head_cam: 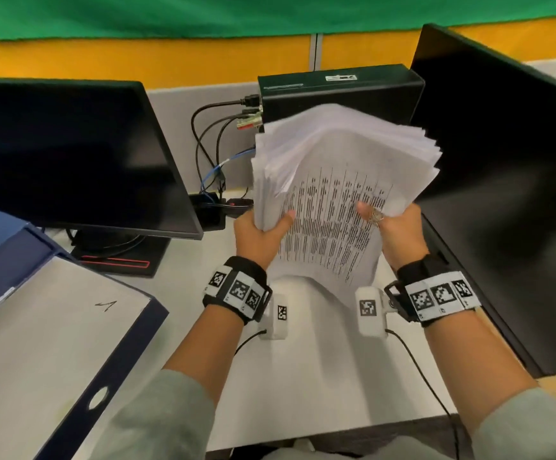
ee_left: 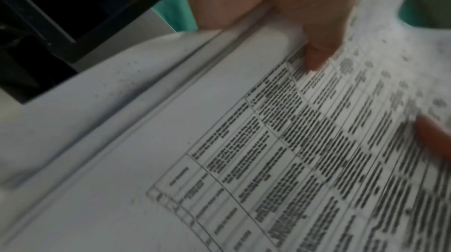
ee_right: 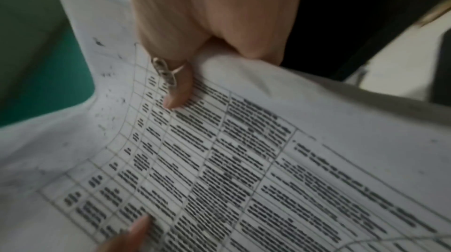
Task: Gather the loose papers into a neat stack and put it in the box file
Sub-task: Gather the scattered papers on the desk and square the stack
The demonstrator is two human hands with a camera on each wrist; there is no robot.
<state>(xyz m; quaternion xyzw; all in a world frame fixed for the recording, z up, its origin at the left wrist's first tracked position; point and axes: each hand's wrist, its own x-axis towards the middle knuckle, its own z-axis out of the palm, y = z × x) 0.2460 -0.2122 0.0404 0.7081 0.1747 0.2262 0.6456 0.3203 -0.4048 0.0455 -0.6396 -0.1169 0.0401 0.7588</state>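
Note:
A thick stack of printed papers [head_cam: 333, 194] is held up off the white desk, its far ends fanned and uneven. My left hand [head_cam: 260, 225] grips the stack's left edge, thumb on the top sheet. My right hand [head_cam: 393, 227] grips the right edge, its ringed thumb pressed on the print. In the left wrist view the thumb of my left hand [ee_left: 317, 43] lies on the table of text of the papers [ee_left: 219, 140]. In the right wrist view my right hand [ee_right: 175, 86] pins the papers [ee_right: 244, 159]. The blue box file [head_cam: 71, 327] lies at the left.
A black monitor [head_cam: 71, 154] stands at the left behind the box file, another dark screen [head_cam: 502, 177] at the right. A black computer box [head_cam: 336, 91] with several cables [head_cam: 210, 154] stands behind the papers. White desk surface [head_cam: 319, 353] lies below my wrists.

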